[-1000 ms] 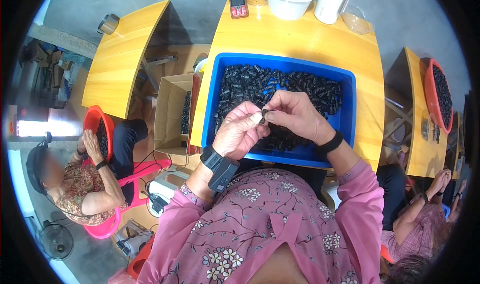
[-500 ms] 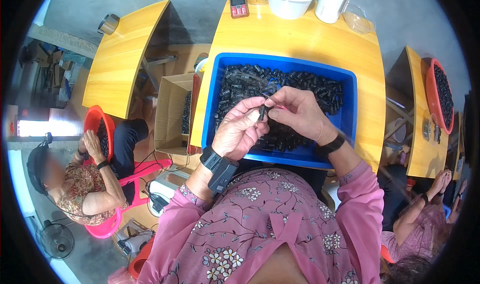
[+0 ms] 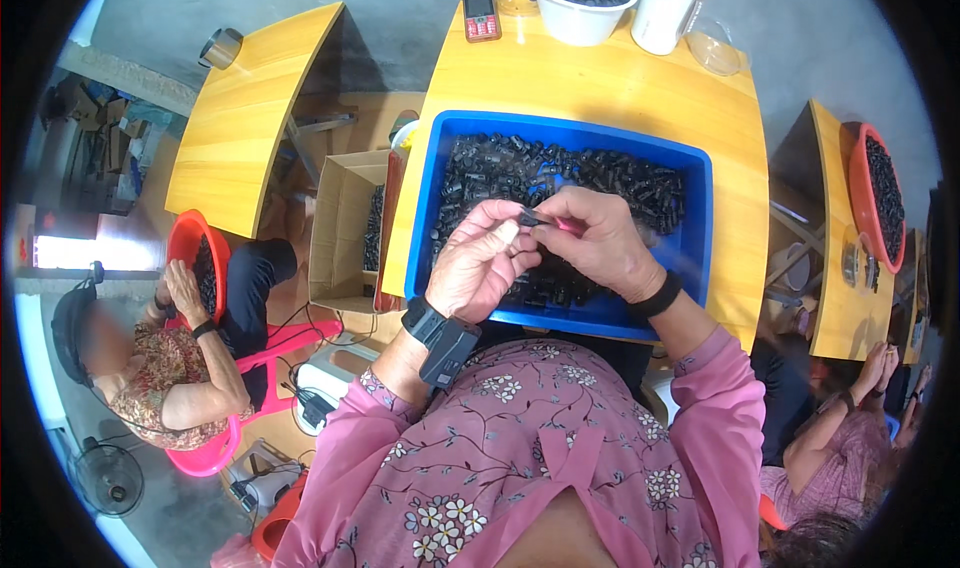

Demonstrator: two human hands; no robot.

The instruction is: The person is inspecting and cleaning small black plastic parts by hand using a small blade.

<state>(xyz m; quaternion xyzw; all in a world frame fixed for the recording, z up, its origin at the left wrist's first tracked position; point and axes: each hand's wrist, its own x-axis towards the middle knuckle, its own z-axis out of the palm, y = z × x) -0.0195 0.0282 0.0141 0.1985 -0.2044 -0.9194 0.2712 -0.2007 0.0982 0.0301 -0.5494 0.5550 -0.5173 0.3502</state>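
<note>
My left hand (image 3: 478, 260) is closed, pinching a small black plastic piece (image 3: 530, 217) between thumb and fingertips. My right hand (image 3: 606, 246) meets it from the other side, its fingers closed round a small pink-handled tool (image 3: 570, 226). The tool's tip is too small and covered to make out; it is at or close to the black piece. Both hands are over a blue tray (image 3: 570, 124) on the table. Many more black plastic pieces (image 3: 478, 168) lie heaped in the tray below.
On the yellow table (image 3: 590, 78), beyond the tray, are a phone (image 3: 482, 18), a white bowl (image 3: 578, 18) of black pieces and a white jug (image 3: 658, 8). A cardboard box (image 3: 340, 228) stands left. A person (image 3: 175, 388) sits at far left by a red basin (image 3: 185, 230).
The black piece has tipped from upright to nearly level between my fingers. My right hand has turned slightly, and more of the pink handle shows.
</note>
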